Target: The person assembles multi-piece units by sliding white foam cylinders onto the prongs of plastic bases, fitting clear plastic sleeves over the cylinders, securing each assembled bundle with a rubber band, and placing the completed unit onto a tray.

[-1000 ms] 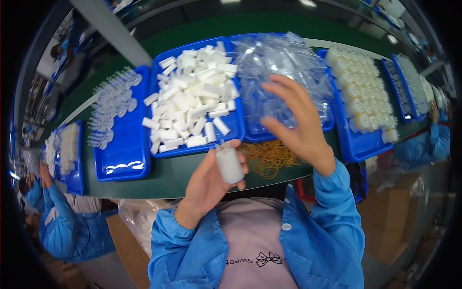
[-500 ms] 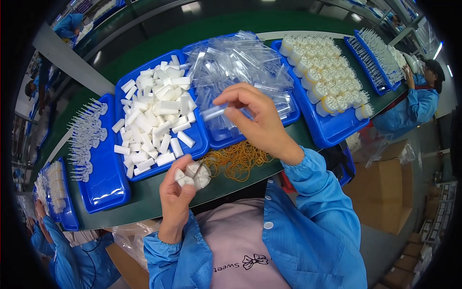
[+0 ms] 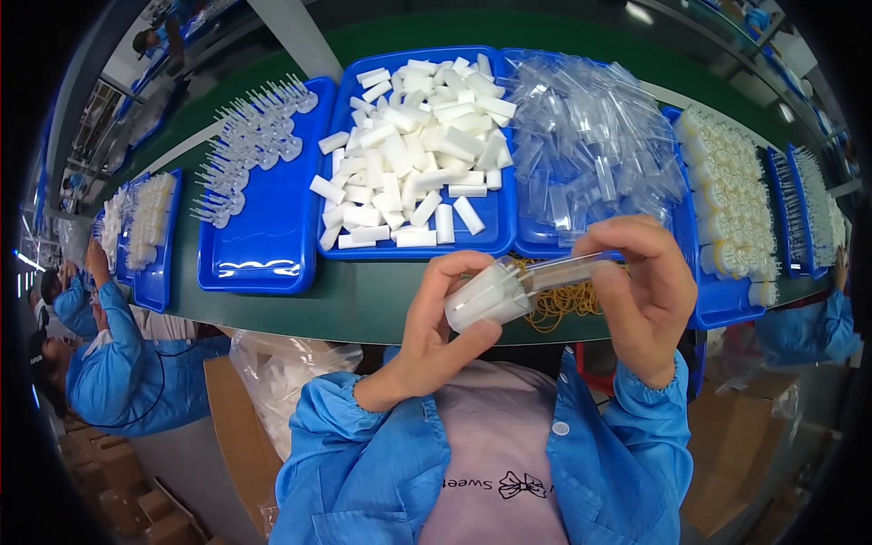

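Note:
In front of my chest, my left hand (image 3: 422,350) closes round a bundle of white wedge-shaped pieces (image 3: 483,300), tilted toward the right. A clear, shiny layer shows over part of the bundle. Thumb and fingers of my right hand (image 3: 652,300) pinch the outer end of a clear plastic strip (image 3: 572,272). The strip's other end meets the right end of the bundle; whether it goes in between the pieces I cannot tell. Behind and below the strip lies a heap of yellow rubber bands (image 3: 568,307), partly hidden by my right hand.
White blocks (image 3: 409,150) fill a blue tray, beside another heaped with clear plastic pieces (image 3: 590,136). On the left, a blue tray (image 3: 259,259) carries clear stemmed parts (image 3: 259,136). Banded bundles (image 3: 727,191) stand in a tray at right. Co-workers in blue (image 3: 118,363) sit nearby.
My right hand has come from over the clear-piece tray to the bundle, bringing the plastic strip. My left hand has turned the bundle sideways. The view has swung left.

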`<state>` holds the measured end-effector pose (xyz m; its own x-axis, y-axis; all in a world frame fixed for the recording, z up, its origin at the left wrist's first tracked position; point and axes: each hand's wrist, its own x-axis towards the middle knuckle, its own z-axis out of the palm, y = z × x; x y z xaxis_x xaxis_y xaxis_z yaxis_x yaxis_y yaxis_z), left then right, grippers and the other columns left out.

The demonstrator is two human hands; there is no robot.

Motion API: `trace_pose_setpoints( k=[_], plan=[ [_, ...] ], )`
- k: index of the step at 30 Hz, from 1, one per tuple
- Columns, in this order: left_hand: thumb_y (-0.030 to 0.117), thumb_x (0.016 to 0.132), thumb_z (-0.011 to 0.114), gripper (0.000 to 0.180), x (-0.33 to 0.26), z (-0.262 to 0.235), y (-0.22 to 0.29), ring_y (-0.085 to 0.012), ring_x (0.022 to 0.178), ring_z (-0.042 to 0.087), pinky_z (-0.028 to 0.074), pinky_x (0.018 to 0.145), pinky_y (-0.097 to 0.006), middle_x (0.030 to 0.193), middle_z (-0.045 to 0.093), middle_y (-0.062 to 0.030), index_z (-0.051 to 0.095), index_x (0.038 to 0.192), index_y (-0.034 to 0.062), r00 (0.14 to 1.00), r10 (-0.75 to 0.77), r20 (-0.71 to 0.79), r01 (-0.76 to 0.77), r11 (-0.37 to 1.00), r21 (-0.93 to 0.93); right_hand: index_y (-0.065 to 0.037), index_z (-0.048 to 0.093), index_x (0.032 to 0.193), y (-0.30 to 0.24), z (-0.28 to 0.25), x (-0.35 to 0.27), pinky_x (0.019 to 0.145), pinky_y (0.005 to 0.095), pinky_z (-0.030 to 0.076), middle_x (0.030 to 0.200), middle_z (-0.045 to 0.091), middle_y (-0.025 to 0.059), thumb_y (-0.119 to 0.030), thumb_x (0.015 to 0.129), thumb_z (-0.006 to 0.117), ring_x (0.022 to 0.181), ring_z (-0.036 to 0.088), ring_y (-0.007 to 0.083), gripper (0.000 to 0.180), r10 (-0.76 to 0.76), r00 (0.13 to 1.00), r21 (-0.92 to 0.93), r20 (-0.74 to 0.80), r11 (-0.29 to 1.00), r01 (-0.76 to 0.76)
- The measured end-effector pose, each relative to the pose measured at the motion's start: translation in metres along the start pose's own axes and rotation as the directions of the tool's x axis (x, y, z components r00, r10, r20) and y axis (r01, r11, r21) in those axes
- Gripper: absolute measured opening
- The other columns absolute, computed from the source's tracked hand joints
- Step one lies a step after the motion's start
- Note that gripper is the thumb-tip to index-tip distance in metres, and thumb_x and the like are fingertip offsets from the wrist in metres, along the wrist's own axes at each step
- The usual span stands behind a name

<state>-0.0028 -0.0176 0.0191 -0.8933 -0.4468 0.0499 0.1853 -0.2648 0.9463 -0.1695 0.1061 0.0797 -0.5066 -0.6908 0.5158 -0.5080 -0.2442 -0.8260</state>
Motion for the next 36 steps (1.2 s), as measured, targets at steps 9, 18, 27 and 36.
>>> trace_pose_setpoints(
  k=[9,18,27,36],
  plan=[
    [0.009,0.070,0.080,0.057,0.000,-0.011,-0.001,-0.0223,0.104,0.057,0.046,0.086,-0.031,0.118,0.056,-0.0150,0.059,0.123,0.0018,0.944,0.329,-0.027,-0.290,0.864,0.412,0.005,0.057,0.111,0.002,0.007,-0.004,0.080,0.0276,0.049,0.099,0.062,0.0126,0.006,0.082,0.058,0.088,0.063,0.0160,0.029,0.121,0.992,0.126,0.045,0.984,-0.126],
    [0.014,0.068,0.083,0.058,0.002,-0.014,0.002,-0.0253,0.099,0.059,0.050,0.081,-0.033,0.115,0.057,-0.0171,0.060,0.120,0.0008,0.863,0.500,0.079,-0.461,0.713,0.528,0.006,0.056,0.112,-0.001,0.009,-0.002,0.082,0.0277,0.049,0.100,0.061,0.0115,0.007,0.083,0.058,0.091,0.062,0.0156,0.029,0.184,0.983,0.196,0.018,0.963,-0.184],
    [0.013,0.069,0.082,0.057,-0.002,-0.011,0.005,-0.0259,0.099,0.059,0.051,0.081,-0.033,0.115,0.056,-0.0177,0.060,0.120,0.0009,0.873,0.483,0.072,-0.442,0.717,0.539,0.006,0.055,0.112,-0.001,0.007,-0.004,0.082,0.0276,0.049,0.102,0.061,0.0121,0.007,0.083,0.058,0.092,0.062,0.0158,0.029,0.166,0.985,0.211,0.046,0.962,-0.172],
    [0.015,0.070,0.082,0.058,-0.003,-0.010,0.006,-0.0254,0.100,0.059,0.051,0.081,-0.033,0.115,0.056,-0.0170,0.059,0.122,0.0014,0.869,0.489,0.075,-0.446,0.708,0.548,0.006,0.055,0.112,-0.001,0.005,-0.003,0.082,0.0276,0.049,0.101,0.060,0.0115,0.006,0.083,0.058,0.092,0.061,0.0150,0.029,0.150,0.986,0.246,0.068,0.956,-0.162]
  ],
)
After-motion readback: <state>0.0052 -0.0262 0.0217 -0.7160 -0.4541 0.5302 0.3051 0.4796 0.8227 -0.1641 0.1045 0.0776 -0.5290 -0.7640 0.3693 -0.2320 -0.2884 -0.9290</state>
